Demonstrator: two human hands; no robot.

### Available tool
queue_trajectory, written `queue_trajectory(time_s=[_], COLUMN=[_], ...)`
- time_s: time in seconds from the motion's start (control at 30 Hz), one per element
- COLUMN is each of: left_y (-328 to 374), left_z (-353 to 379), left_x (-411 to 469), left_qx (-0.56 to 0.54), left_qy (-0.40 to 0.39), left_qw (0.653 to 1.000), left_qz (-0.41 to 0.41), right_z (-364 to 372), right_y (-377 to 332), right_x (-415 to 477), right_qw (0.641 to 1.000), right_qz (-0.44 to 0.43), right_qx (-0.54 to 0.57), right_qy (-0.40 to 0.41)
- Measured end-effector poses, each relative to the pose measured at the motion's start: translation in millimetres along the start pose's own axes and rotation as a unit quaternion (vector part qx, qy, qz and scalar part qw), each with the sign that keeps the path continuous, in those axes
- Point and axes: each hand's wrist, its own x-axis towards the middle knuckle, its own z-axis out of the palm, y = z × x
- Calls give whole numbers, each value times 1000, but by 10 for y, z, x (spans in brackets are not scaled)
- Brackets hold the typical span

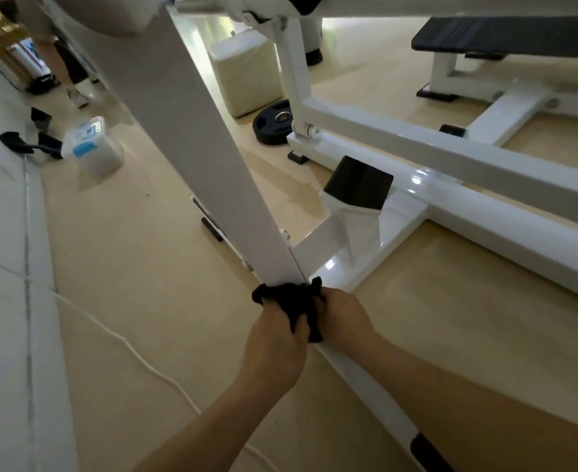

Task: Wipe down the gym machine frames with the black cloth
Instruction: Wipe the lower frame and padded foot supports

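Black crumpled cloth (294, 299) clenched by left hand (275, 338) and right hand (343, 318) at slanted white metal frame post (195, 131): keep wrapped snug, slide along full length.

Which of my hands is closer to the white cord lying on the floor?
Left. The left hand grips the black cloth at the base of the frame post, on the side toward the white cord. The right hand holds the cloth's other side, farther from the cord.

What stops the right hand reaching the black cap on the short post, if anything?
Likely yes, reachable: only bare white base frame lies between right hand and black cap; it grips the black cloth.
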Motion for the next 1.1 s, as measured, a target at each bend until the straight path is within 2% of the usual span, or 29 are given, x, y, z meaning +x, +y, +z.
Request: queue_trajectory(time_s=[0.1, 0.17, 0.2, 0.27, 0.37, 0.4, 0.47, 0.53, 0.63, 0.7, 0.8, 0.83, 0.9, 0.97, 1.03, 1.1], left_y=[69, 159, 216, 347, 527, 563, 639, 730, 690, 639, 634, 658, 739, 811, 859, 914], left_z=[-263, -445, -527, -628, -638, -595, -454, -358, -178, -136, -112, -91, -62, -29, -17, -34], left_x=[-164, -255, -306, -395, -456, -427, -271, -132, -44, -1, 117, 159, 237, 316, 376, 454], left_qx=[162, 233, 256, 260, 300, 327, 419, 522, 636, 666, 651, 641, 634, 633, 639, 638], left_qy=[25, 26, 26, 28, 16, 51, 118, 110, 46, 36, 56, 55, 44, 41, 55, 73], left_qw=[984, 968, 962, 961, 943, 926, 858, 795, 713, 684, 692, 703, 720, 728, 733, 743], left_qz=[72, 94, 90, 84, 141, 182, 271, 289, 290, 296, 307, 302, 281, 259, 226, 188], right_z=[-366, -684, -839, -1079, -1248, -1240, -1098, -846, -641, -655, -748, -762, -720, -624, -541, -503], right_y=[-55, -148, -183, -244, -334, -364, -349, -222, -34, -51, -101, -70, 57, 248, 391, 405], right_x=[229, 310, 318, 300, 327, 364, 458, 555, 697, 781, 793, 766, 664, 557, 494, 479], right_qw=[994, 994, 994, 983, 926, 901, 867, 846, 812, 790, 753, 762, 809, 838, 862, 887], right_qz=[72, 44, 2, -120, -324, -376, -427, -412, -343, -352, -427, -433, -427, -422, -401, -379], right_qx=[8, -11, -47, -134, -179, -190, -237, -330, -467, -498, -492, -465, -356, -247, -175, -108], right_qy=[-86, -104, -100, -43, 78, 101, 99, 76, 61, 65, 93, 126, 193, 241, 258, 240])
